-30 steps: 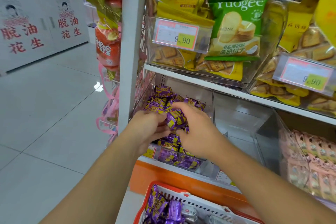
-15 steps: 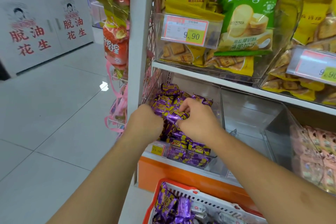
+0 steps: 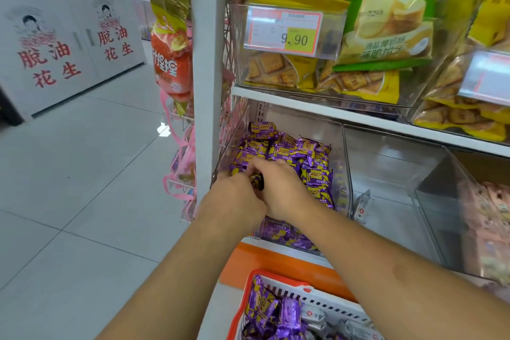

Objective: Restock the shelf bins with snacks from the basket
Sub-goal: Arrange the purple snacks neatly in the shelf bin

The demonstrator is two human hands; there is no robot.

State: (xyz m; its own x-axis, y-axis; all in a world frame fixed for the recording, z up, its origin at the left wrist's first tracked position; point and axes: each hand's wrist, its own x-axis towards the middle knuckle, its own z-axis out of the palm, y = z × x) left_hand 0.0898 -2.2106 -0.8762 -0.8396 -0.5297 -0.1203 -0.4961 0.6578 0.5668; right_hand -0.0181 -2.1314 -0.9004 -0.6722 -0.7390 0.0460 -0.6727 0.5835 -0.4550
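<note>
Glossy tiled aisle; both hands, left hand (image 3: 239,196) and right hand (image 3: 281,188), grasp crinkly purple snacks (image 3: 303,152) in clear bin (image 3: 343,174).

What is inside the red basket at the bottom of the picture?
In the red basket lie purple-wrapped snacks and a few white-wrapped packets. The right forearm and the picture's edge cover the rest, so its full contents cannot be seen.

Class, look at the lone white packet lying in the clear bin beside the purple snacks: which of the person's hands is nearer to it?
Right. The right hand rests on the purple snacks, one divider from the white packet; the left hand lies beyond it, farther left.
</note>
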